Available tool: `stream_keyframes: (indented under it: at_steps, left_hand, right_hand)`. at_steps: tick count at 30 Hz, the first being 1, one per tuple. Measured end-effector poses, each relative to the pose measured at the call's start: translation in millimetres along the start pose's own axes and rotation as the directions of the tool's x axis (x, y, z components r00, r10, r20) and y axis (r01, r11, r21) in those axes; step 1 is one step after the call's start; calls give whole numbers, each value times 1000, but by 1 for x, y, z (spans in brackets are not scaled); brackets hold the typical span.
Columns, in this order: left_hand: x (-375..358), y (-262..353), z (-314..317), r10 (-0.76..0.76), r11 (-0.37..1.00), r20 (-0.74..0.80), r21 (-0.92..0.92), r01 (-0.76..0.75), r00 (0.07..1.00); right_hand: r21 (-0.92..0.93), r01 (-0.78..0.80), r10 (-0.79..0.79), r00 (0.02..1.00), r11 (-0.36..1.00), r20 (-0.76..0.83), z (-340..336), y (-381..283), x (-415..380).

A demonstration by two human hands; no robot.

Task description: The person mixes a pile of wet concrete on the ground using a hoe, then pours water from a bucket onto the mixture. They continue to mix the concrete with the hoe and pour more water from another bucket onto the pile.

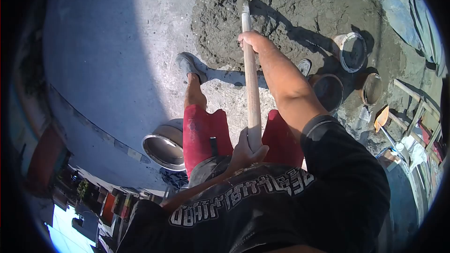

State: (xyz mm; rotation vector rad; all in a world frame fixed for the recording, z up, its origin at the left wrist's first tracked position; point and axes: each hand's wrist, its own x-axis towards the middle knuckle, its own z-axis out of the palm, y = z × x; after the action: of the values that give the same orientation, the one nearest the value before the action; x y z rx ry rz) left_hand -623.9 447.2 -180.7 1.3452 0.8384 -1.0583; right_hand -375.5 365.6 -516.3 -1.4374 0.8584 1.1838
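Observation:
A long wooden tool handle (251,84) runs from my waist forward to a pile of wet grey mortar (290,23). Its far end has a metal socket (245,5), and the working head is hidden in the mortar. My right hand (251,40) is wrapped round the handle near the socket, at the pile's near edge. Close to my body, my left hand (247,151) grips the butt end of the same handle. My feet stand apart on either side of it, the left shoe (190,65) just short of the mortar.
Several buckets, including one lying-rimmed pail (352,52) and a darker one (326,93), stand to the right. A round tub (164,147) sits by my left leg. An orange-bladed tool (382,118) and wooden pieces (417,100) lie far right, below a crumpled sheet (412,14).

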Motion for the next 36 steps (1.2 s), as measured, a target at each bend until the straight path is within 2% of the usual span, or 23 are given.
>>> stream_keyframes:
  at_steps: [1,2,4,5,6,7,8,9,11,13,15,20,23,24,25,27,28,29,30,31,32,33,36]
  left_hand:
    - [-15,2,-1,33,999,41,20,-33,999]
    - [-21,29,-5,96,995,73,33,-98,993]
    - [-32,85,-5,216,976,96,17,-218,972]
    - [-49,106,-1,234,972,87,-10,-234,968]
    - [-61,122,3,314,949,164,-41,-312,935]
    - [-68,135,7,400,916,244,-69,-396,883]
    - [-75,144,9,592,764,340,52,-643,731]
    - [-90,149,12,593,744,412,47,-666,692]
    - [-116,165,20,581,699,560,27,-714,590]
    - [-140,179,31,500,692,694,41,-721,518]
    - [-157,183,53,434,680,785,36,-733,441]
    - [-184,184,102,335,778,885,-65,-625,325]
    - [-166,196,103,97,837,958,68,-542,270]
    - [-154,194,97,21,800,954,164,-577,300]
    - [-139,190,89,-49,751,941,256,-609,335]
    - [-97,189,66,-330,584,799,592,-555,503]
    - [-70,168,54,-372,438,695,716,-544,615]
    - [-37,136,39,-294,253,619,785,-566,728]
    - [-1,108,23,-245,132,599,800,-585,763]
    - [44,71,1,-263,120,571,819,-561,777]
    - [84,41,-14,-263,16,518,846,-533,814]
    - [115,18,-22,-252,-86,463,864,-496,850]
    - [165,-45,-36,-66,-147,222,962,-230,973]
  right_hand:
    - [69,19,-24,997,997,78,-6,12,-9]
    - [104,-25,20,999,994,41,-10,1,-19]
    - [119,-52,43,996,991,80,-36,-37,-46]
    - [127,-102,90,991,987,101,-48,-27,-63]
    - [224,-75,43,989,972,142,-62,-21,-76]
    - [331,-35,-24,985,943,171,-77,-19,-87]
    - [464,-9,-53,991,886,122,-86,-15,-117]
    - [592,21,-75,995,805,65,-95,-7,-149]
    - [635,13,-87,992,772,86,-129,21,-182]
    - [724,48,-145,987,688,72,-156,52,-225]
    - [695,327,-371,924,640,-93,-193,110,-232]
    - [816,308,-190,951,489,-245,-262,157,-353]
    - [906,203,-52,979,371,-198,-294,190,-381]
    - [897,259,122,939,358,-320,-295,198,-383]
    - [878,316,155,908,361,-390,-291,208,-381]
    - [827,407,205,837,388,-508,-280,234,-351]
    - [804,451,230,797,388,-558,-273,242,-326]
    - [781,490,264,753,386,-603,-261,255,-300]
    - [754,530,304,699,388,-647,-249,272,-278]
    - [785,497,346,711,369,-612,-243,289,-252]
    - [816,460,390,720,351,-574,-237,305,-229]
    - [811,489,402,705,321,-585,-232,315,-214]
    - [802,545,436,676,245,-593,-207,332,-193]
